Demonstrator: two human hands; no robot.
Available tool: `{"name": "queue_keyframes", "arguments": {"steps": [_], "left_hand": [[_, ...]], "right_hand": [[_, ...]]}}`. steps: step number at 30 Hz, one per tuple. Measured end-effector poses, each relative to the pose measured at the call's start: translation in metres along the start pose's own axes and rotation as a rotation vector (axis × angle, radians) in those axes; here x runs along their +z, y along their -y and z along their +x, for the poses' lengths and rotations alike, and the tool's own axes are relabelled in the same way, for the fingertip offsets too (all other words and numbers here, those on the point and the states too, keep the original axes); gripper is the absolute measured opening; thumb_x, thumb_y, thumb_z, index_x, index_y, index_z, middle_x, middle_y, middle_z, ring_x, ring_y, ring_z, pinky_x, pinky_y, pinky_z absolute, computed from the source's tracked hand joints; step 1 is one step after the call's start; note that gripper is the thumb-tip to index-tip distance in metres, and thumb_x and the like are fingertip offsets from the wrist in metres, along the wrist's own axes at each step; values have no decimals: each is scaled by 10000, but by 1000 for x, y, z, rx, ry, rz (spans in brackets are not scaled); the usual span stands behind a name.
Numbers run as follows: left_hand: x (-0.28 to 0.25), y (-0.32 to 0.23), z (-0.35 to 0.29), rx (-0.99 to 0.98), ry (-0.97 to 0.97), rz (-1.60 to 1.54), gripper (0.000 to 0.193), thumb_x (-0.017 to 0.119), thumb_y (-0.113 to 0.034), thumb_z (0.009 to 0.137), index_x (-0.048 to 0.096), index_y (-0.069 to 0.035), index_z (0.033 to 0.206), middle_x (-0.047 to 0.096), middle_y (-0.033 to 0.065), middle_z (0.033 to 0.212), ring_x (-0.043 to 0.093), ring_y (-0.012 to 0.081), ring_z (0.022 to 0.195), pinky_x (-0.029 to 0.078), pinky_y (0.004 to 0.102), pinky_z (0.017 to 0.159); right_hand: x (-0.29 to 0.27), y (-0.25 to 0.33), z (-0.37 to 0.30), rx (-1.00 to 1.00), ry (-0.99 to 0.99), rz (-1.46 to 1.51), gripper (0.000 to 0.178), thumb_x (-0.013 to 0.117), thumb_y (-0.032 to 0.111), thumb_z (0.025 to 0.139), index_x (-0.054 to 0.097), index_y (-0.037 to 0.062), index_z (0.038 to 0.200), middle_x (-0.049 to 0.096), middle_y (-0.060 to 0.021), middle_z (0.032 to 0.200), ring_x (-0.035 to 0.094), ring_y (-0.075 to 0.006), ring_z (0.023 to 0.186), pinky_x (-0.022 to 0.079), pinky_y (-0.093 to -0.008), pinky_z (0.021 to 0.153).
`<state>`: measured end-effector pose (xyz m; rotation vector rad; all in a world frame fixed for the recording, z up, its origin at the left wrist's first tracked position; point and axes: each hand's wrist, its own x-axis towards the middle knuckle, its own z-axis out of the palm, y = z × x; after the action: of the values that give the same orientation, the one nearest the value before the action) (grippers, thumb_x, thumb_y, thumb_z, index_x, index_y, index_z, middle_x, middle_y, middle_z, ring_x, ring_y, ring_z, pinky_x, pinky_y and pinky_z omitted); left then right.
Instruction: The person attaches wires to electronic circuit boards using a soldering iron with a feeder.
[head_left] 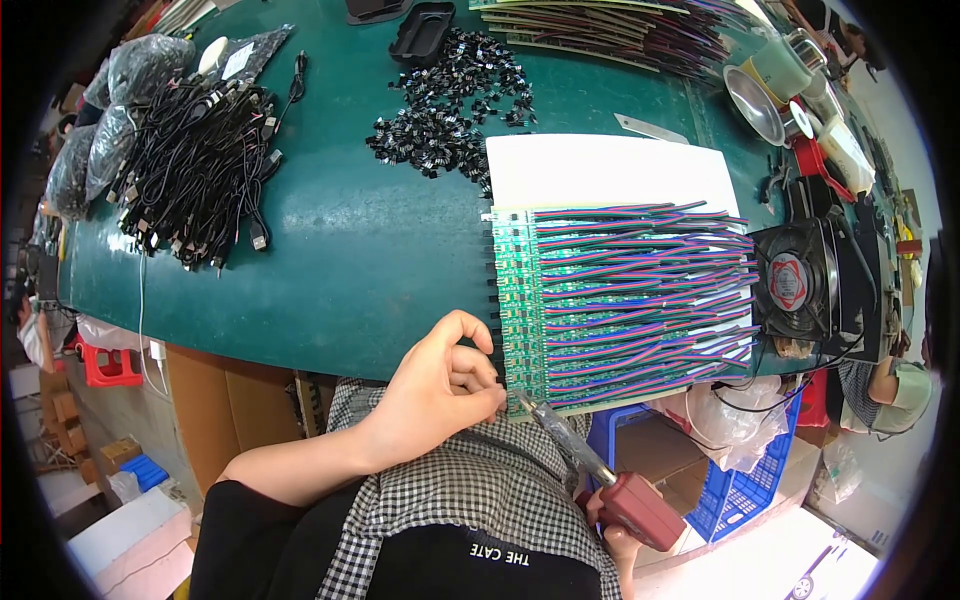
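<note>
A panel of green circuit boards lies on the table, with rows of striped multicolour wires running right from it. Small black connectors line its left edge. My left hand is closed in a pinch at the panel's near left corner; what the fingertips hold is too small to make out. From the lower right, my right hand grips a soldering iron with a dark red handle. Its tip is at the near left corner of the panel, close to my left fingertips. The handle partly hides my right hand.
A pile of black connectors and a black tray lie beyond the panel. Black USB cables are heaped at left. A fan stands right of the wires, a metal bowl behind it. A blue crate sits below the table.
</note>
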<state>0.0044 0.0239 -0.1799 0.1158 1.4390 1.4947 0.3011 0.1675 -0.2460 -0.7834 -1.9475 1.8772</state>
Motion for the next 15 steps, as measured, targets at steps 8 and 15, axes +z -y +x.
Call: {"name": "queue_keyframes", "arguments": {"steps": [8,15], "left_hand": [[-1,1,2,6,10,11,334,587,71,783,349,-29,994,554,57,749,606,120,680,500,220,579],[-1,1,2,3,14,5,328,586,68,786,351,-31,993,544,53,758,605,116,683,498,220,578]], "right_hand": [[-3,0,5,-80,38,-127,726,762,542,627,608,-48,1019,670,-116,839,661,-234,714,519,-307,667],[-1,6,6,-22,26,10,713,783,500,619,604,-61,1020,670,-134,827,661,-237,691,519,-303,639]]}}
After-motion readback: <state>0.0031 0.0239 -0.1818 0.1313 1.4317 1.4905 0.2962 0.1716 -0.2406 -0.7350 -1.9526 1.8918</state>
